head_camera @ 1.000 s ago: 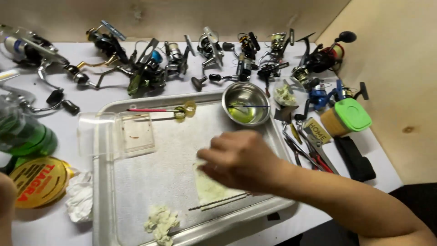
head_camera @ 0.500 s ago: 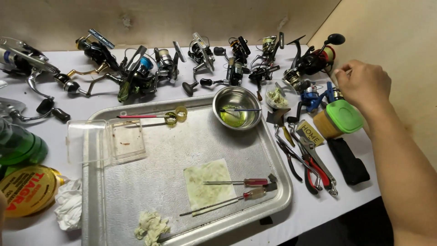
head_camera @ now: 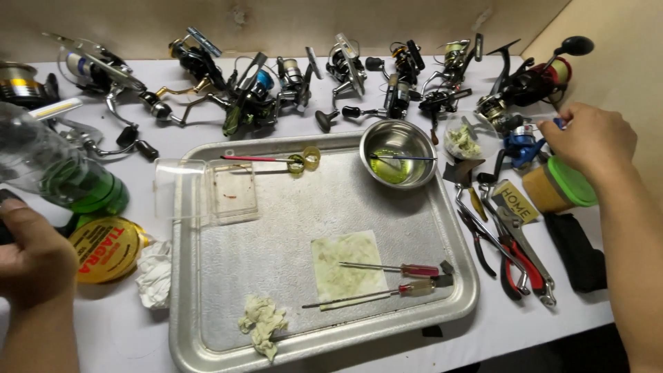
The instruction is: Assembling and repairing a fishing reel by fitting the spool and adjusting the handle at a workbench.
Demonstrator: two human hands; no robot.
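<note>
My right hand reaches to two o'clock of the metal tray, fingers curled at the blue fishing reel among the reels at the table's far edge; I cannot tell whether they grip it. The reel's long axis runs roughly from twelve to six o'clock. My left hand rests loosely curled at eight o'clock, beside the green bottle.

2 bare forearms — no sleeves.
</note>
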